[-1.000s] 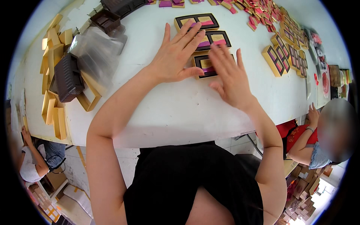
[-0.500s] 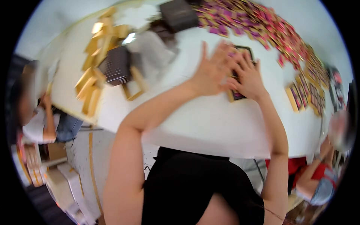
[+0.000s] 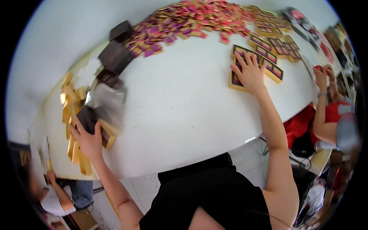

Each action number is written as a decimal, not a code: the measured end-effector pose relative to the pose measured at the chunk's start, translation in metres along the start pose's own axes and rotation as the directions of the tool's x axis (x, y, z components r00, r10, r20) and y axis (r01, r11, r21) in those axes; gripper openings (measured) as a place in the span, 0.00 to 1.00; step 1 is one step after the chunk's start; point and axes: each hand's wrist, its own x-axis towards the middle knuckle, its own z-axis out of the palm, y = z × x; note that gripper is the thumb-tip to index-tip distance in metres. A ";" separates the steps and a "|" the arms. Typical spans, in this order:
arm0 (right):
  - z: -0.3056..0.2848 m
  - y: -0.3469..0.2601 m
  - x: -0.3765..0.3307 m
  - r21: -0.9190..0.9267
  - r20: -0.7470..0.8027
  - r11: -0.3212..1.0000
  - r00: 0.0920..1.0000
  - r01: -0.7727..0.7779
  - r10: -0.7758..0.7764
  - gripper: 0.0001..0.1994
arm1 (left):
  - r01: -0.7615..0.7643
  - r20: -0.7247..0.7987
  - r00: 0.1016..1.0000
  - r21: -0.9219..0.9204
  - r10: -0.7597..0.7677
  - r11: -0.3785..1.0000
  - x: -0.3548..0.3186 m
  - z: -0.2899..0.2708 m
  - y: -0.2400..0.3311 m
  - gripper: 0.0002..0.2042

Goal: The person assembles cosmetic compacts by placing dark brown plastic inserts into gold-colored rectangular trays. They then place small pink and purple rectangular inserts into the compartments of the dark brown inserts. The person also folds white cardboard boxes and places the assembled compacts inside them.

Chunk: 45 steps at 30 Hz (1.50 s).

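My right hand [image 3: 252,76] lies with fingers spread on a gold-edged box [image 3: 238,87] with a dark insert, right of the table's middle. It presses from above and is not wrapped round the box. More filled boxes [image 3: 273,71] with pink and purple pieces in dark inserts sit against it on the right. At the left, my left hand [image 3: 89,138] reaches with fingers apart to a stack of dark trays [image 3: 87,118]. Whether its fingertips touch the stack I cannot tell. Beside that hand are empty gold boxes [image 3: 76,153] and a gold frame-like box [image 3: 109,135].
A long heap of pink, purple and gold small flat pieces [image 3: 191,19] spreads along the table's far side. Dark tray stacks [image 3: 115,56] and a clear plastic bag [image 3: 109,101] lie on the left. Co-workers sit at both ends of the white table [image 3: 180,99].
Both hands were together over one box. Now my left hand has swung far left to the dark trays, while my right hand and the box have come up against the filled boxes.
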 end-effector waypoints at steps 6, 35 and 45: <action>0.028 0.047 0.022 0.063 -0.098 0.998 0.995 -0.004 0.010 0.28 | -0.017 -0.019 1.000 -0.027 0.017 0.999 0.010 0.020 -0.019 0.35; 0.002 0.039 -0.002 0.175 -0.535 0.893 0.801 0.416 -0.269 0.18 | 0.000 0.095 0.994 -0.484 0.052 0.875 0.224 0.130 0.170 0.51; -0.007 0.020 -0.017 0.321 -0.603 0.799 0.760 0.509 -0.242 0.23 | -0.354 0.555 0.756 -0.097 0.345 0.930 0.217 0.169 0.022 0.36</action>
